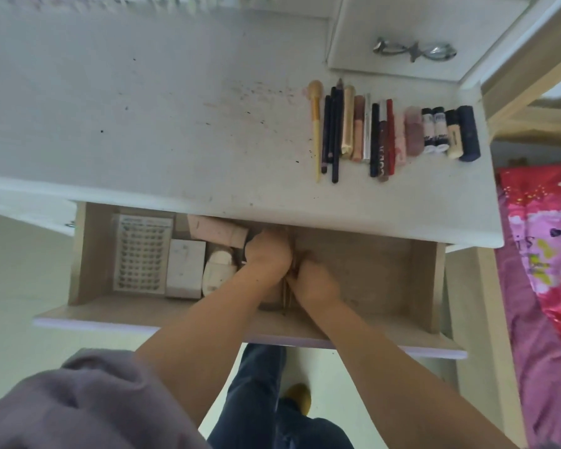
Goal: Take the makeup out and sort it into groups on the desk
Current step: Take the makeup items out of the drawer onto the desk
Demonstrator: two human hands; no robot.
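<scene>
Hands are meeting in the open pale wooden drawer point(363, 267): the left hand point(268, 252) and right hand point(314, 281) are both curling their fingers around a bundle of thin tan sticks point(289, 286), probably brushes or pencils. Sorting is looking partly done, with a row of pencils, tubes and bottles point(392, 131) lying on the white counter point(143, 108). Lifting the bundle clear seems next. White boxes point(185, 268) and a lash tray point(141, 252) are crowding the drawer's left side

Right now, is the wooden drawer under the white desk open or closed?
Open. The wooden drawer is pulled out from under the white desk, its inside is visible, and both hands, left hand and right hand, reach in.
</scene>
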